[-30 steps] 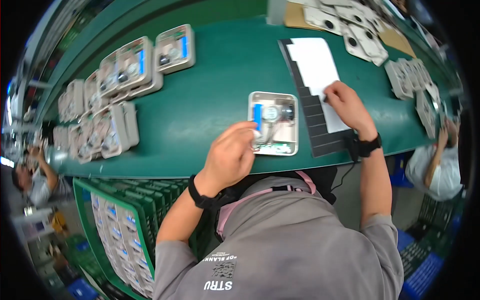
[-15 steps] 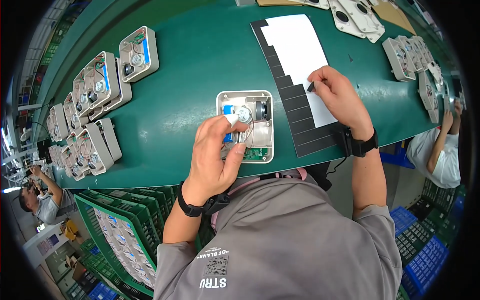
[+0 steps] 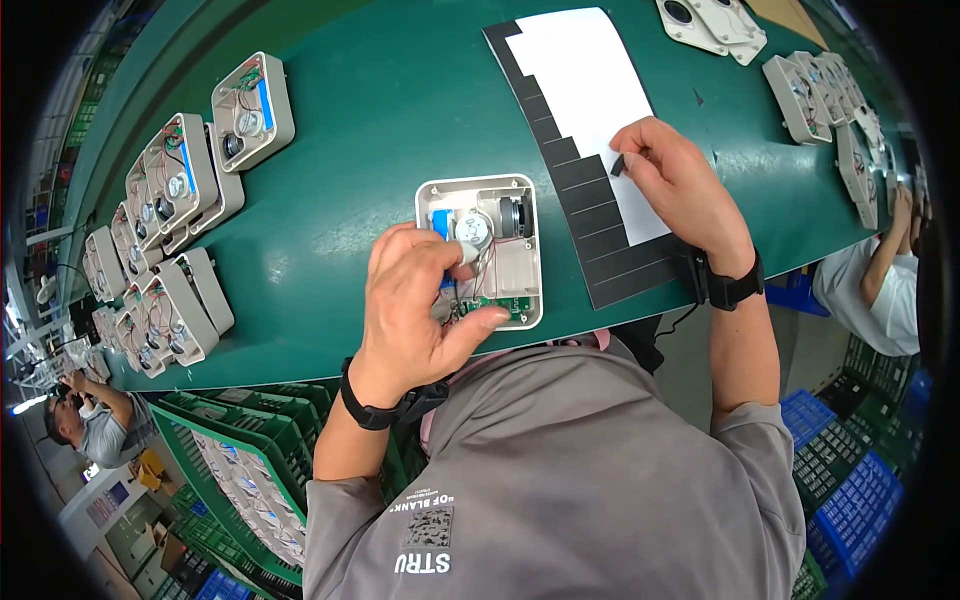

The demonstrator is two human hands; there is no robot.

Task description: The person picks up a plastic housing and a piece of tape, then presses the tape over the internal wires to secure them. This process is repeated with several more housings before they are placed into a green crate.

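A light-grey open plastic case (image 3: 538, 262) lies at the table's near edge, holding a silver round motor-like part (image 3: 474, 229), a black cylindrical part (image 3: 513, 217), a blue block, wires and a green circuit board (image 3: 510, 306). Over its left side rests my left hand (image 3: 405, 305), thumb and fingers apart, a white cover on one fingertip; the palm side is hidden. To the right, my right hand (image 3: 685, 190) pinches a small black strip (image 3: 618, 166) above a white backing sheet (image 3: 580, 75). Rows of black adhesive strips (image 3: 590, 200) remain on that sheet.
Similar filled cases (image 3: 255, 110) stand along the left of the green table (image 3: 350, 190), others (image 3: 797, 98) at the right. White panels (image 3: 715, 25) lie at the far right. Below left is a green crate (image 3: 215, 425). Co-workers sit at both sides.
My left thumb and fingers have spread farther apart over the case, showing more of the silver part. My right hand stays over the sheet with the black strip. The view has shifted slightly.
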